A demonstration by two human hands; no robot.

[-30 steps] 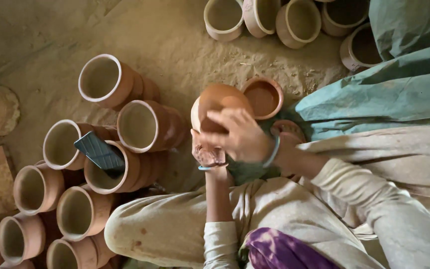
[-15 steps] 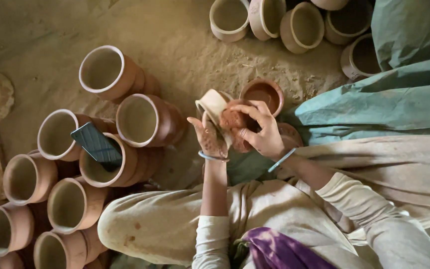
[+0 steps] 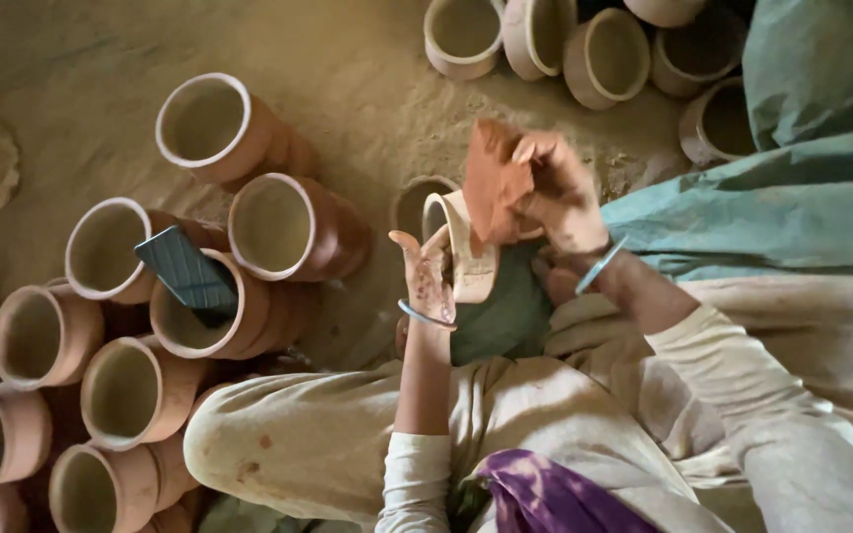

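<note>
My left hand (image 3: pixel 427 278) holds a small pale clay cup (image 3: pixel 463 252) tilted on its side, its mouth facing left. My right hand (image 3: pixel 557 190) grips a reddish-brown stained rag (image 3: pixel 494 182) and presses it against the cup's upper side. Both wrists carry thin bangles. Just behind the cup, a small clay bowl (image 3: pixel 413 202) sits on the sandy ground. A dark green cloth (image 3: pixel 505 311) lies on my lap below the cup.
Several red-coated clay cups with pale rims lie in rows at the left (image 3: pixel 283 229). A dark phone (image 3: pixel 186 269) rests on one of them. Several uncoated pale cups (image 3: pixel 604 54) stand at the top. A teal cloth (image 3: pixel 792 197) covers the right side.
The cup has turned in my left hand from bottom-up to lying sideways. My right hand has lifted the rag onto the cup's upper side. The view has shifted slightly.
</note>
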